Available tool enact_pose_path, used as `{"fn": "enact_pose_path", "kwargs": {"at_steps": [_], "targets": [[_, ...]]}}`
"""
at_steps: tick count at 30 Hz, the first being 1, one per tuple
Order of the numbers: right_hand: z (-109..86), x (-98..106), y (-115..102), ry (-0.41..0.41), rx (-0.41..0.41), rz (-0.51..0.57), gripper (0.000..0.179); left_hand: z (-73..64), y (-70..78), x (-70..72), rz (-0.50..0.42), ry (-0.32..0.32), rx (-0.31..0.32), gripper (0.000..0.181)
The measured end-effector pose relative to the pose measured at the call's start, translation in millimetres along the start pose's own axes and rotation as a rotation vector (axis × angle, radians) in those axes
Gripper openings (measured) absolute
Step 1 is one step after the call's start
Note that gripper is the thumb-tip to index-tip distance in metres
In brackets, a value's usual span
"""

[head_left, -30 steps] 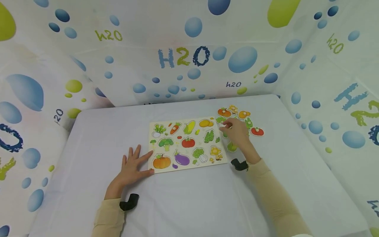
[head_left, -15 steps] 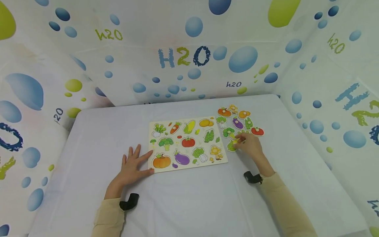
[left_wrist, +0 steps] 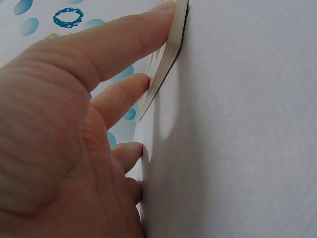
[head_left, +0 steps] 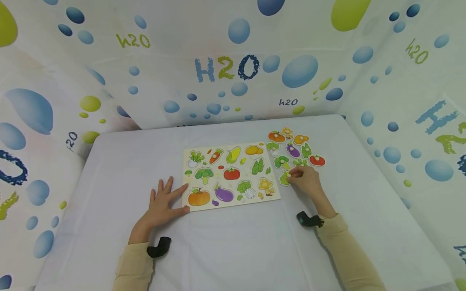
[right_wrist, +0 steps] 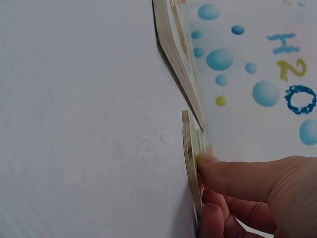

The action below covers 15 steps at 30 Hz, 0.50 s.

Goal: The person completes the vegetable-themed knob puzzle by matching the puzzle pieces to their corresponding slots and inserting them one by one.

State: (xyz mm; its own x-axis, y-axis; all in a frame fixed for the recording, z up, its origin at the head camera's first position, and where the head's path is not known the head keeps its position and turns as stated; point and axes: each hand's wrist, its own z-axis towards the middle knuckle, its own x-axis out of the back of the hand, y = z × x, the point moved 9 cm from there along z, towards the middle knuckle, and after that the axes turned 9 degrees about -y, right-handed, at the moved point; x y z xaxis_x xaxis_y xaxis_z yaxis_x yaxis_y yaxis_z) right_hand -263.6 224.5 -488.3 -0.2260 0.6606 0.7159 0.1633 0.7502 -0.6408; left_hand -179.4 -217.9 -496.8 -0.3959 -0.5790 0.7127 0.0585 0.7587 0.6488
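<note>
A cream puzzle board [head_left: 217, 180] printed with vegetables lies flat on the white table. My left hand [head_left: 160, 208] is spread at its left side, thumb and index finger touching the edge; the left wrist view shows the thumb [left_wrist: 133, 37] against the board's side. At the board's right, my right hand [head_left: 307, 182] pinches a green and yellow piece, seemingly corn [head_left: 284, 179], partly covered by the fingers. In the right wrist view the thumb presses near the face of that wooden piece [right_wrist: 189, 153], whose thin edge shows close to the table.
Several loose vegetable pieces with knobs lie together right of the board, among them a pumpkin [head_left: 276, 137], an eggplant [head_left: 293, 150], a broccoli [head_left: 281, 162] and a tomato [head_left: 317, 160]. A patterned curtain [head_left: 164, 68] closes off the table's back and sides.
My right hand has come from the upper part of the loose pieces down toward the front, to the green and yellow piece. My left hand stays in place on the board.
</note>
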Motion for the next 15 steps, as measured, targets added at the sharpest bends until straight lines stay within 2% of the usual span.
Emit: {"fn": "enact_pose_path", "kwargs": {"at_steps": [9,15], "targets": [[0.9,-0.5,1.5,0.017,-0.007,-0.002,0.021,0.1,0.8,0.7,-0.002,0.0,0.003,0.079],[0.7,-0.9,2.9,0.0,-0.016,0.009,0.021,-0.1,1.4,0.3,-0.005,0.001,0.005,0.079]]}}
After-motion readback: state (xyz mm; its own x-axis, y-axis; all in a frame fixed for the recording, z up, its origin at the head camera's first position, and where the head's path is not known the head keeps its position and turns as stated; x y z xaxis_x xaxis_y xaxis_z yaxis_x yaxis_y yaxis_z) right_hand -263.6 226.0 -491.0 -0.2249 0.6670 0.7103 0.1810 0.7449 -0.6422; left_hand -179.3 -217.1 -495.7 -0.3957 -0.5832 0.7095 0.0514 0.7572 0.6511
